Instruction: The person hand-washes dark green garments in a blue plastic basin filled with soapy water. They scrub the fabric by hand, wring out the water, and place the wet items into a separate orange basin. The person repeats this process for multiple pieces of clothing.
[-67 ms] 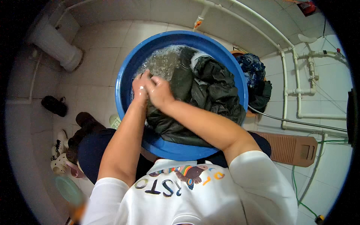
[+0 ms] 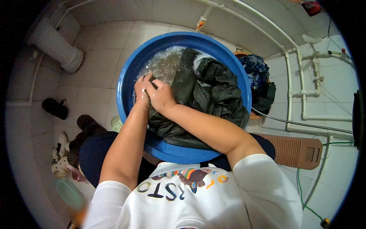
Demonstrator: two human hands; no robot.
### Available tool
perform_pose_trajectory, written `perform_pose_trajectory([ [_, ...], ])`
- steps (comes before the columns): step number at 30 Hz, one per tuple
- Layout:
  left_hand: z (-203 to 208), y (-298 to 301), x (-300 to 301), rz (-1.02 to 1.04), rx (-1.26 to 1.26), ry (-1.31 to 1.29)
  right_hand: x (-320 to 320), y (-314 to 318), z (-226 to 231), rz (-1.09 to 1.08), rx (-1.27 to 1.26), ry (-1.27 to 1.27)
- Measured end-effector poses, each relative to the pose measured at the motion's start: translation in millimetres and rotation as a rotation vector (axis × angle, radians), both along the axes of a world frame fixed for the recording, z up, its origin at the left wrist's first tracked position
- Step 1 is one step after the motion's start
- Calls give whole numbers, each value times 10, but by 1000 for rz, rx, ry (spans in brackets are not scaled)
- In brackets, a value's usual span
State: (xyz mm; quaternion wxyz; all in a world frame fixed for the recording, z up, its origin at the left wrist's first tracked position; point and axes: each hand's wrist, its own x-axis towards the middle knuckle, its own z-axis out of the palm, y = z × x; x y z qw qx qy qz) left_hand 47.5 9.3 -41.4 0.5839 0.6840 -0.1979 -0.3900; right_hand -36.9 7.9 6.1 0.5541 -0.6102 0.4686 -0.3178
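Observation:
A dark green-black garment lies wet and bunched in a big round blue tub. Cloudy, foamy water shows at the tub's far left. My left hand and my right hand are pressed close together at the left side of the tub, at the water's edge. Both are closed on the garment, and a bit of dark cloth shows between them. Suds wet the fingers. The fingertips are partly hidden in the cloth.
A brown washboard lies to the right by my leg. Beyond the tub's right rim is a basin of dark and patterned clothes. White pipes and a grey hose run along the right. Shoes stand at the left.
My hands have shifted very slightly against each other, and a strip of dark cloth now shows between them. The tub and the rest of the garment stay almost the same.

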Motion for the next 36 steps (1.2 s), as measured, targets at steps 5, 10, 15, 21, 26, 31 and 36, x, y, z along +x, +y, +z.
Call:
perform_pose_trajectory([
  [5, 321, 83, -374, -96, -38, -71, -117, -495, -216, -255, 202, 26],
  [10, 76, 33, -128, -44, -66, 314, -102, -100, -117, -63, 31, -6],
  [15, 51, 48, -174, -60, 54, -60, -107, -212, -235, -51, 46, 110],
  [21, 84, 8, -253, -108, -37, -277, -134, -220, -386, -264, 2, 21],
  [26, -92, 8, -38, 9, -126, 122, -28, -184, -350, -30, -65, 112],
  [31, 178, -45, -169, 56, 116, -20, 59, -1121, -749, -156, -83, 557],
  [36, -322, 14, -61, -170, 55, -595, 1, -1094, -888, 192, -163, 1035],
])
